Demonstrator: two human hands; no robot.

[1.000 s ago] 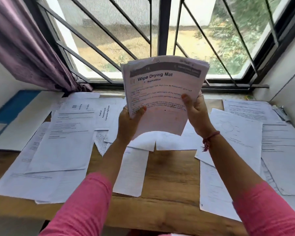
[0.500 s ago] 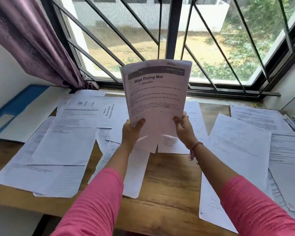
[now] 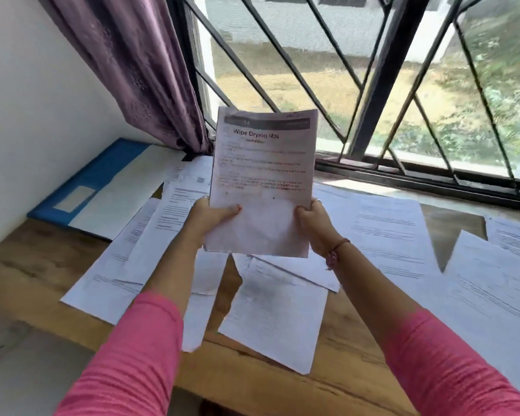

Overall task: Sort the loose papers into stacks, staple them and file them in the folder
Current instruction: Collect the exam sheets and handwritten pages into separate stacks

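Left hand [image 3: 206,219] & right hand [image 3: 311,223] grip paper stack [image 3: 263,181] at lower side edges; stack upright above table [image 3: 42,265].

The stack of papers [image 3: 263,181], at frame centre, is hiding the fingers of the left hand [image 3: 206,225] and right hand [image 3: 311,228] behind it; its small print is blurring beyond reading. The blue folder [image 3: 90,181], at left, is lying partly under a white sheet [image 3: 123,190]. Loose sheets [image 3: 493,283] are running off the right edge.
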